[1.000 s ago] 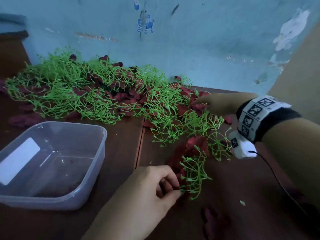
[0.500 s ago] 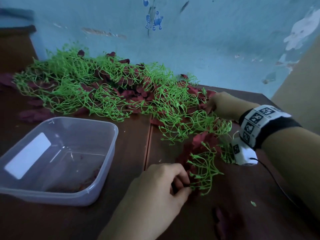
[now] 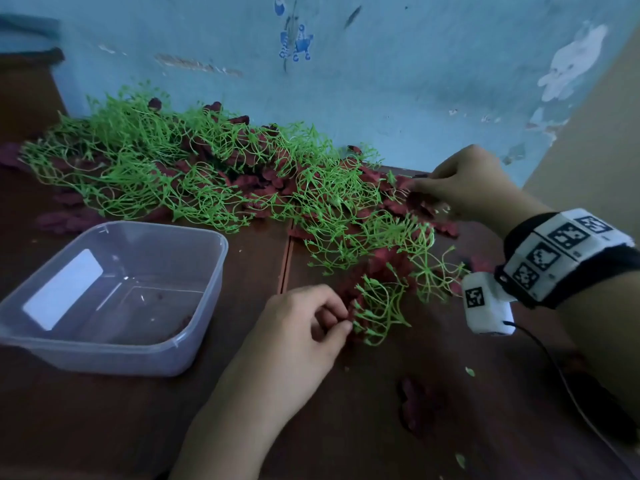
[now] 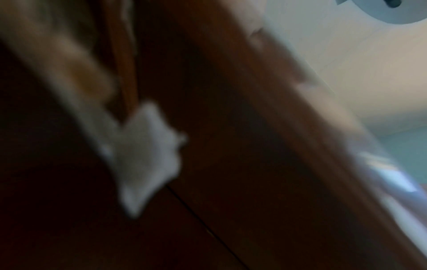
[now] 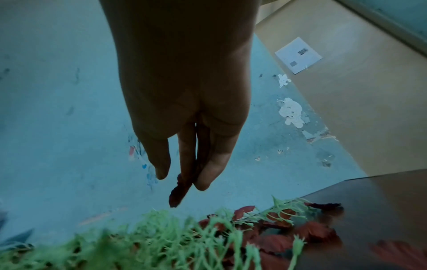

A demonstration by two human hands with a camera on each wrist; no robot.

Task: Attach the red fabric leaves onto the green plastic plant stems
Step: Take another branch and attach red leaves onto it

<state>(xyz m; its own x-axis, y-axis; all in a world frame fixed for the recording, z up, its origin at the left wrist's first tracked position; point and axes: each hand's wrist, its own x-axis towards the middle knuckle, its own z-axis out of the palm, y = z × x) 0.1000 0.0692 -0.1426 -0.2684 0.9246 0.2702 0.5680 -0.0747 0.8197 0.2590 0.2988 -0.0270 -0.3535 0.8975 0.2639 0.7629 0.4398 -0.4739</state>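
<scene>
Red fabric leaf (image 5: 182, 188) pinched between thumb and fingertips of right hand (image 3: 464, 183), lifted clear of the pile, above the tabletop's far right part near the blue wall (image 3: 415, 81). In right wrist view the leaf hangs edge-on from the closed fingertips (image 5: 203, 180), index finger slightly apart from the rest.

Small green plastic stem sprig (image 3: 377, 306) lies mid-tabletop, front of the main pile, on top of a few dark red leaves (image 3: 384, 261). Left hand (image 3: 304, 327) curled, thumb and forefinger pinching the sprig's near-left end. Left wrist view blurred, only brown wood and pale smears, nothing usable.

Main pile of green plastic stems (image 3: 194, 174) tangled with loose red leaves runs along the far edge of the wooden tabletop (image 3: 104, 427), from far left corner to about the right hand, touching the wall at the back. Some stems spill forward toward the sprig.

Clear plastic tub (image 3: 194, 355) on left side of tabletop, near front edge, apart from the pile; looks nearly empty, a little dark red debris at bottom. One loose red leaf (image 3: 415, 403) near front right, well apart from the sprig. A seam in the tabletop (image 3: 285, 265) runs front to back just right of the tub.

Right wrist carries marker band (image 3: 568, 247) with white camera block (image 3: 485, 306) and black cable (image 3: 571, 393) trailing to the front right edge.
</scene>
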